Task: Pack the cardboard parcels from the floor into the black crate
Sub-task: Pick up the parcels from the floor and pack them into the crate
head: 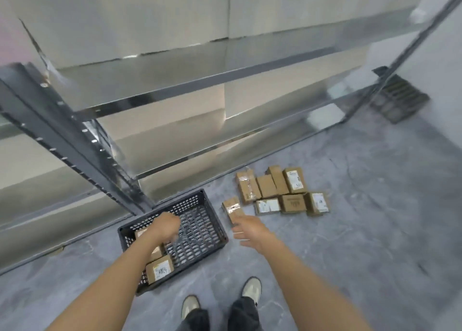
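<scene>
The black crate (200,200) stands on the grey floor in front of me. Inside it, at its near left, lies a labelled cardboard parcel (160,268), with another parcel (141,232) partly hidden under my left arm. My left hand (166,227) hovers over the crate, fingers curled down and holding nothing that I can see. My right hand (250,229) reaches right of the crate, fingers spread, just short of a single taped parcel (232,209). Several more parcels (282,190) lie in a cluster further right.
A metal shelving rack (175,85) rises right behind the crate; its dark upright post (82,145) comes down at the crate's far left corner. A dark grate (397,98) leans against the wall at the far right. My two shoes (251,288) stand near the crate.
</scene>
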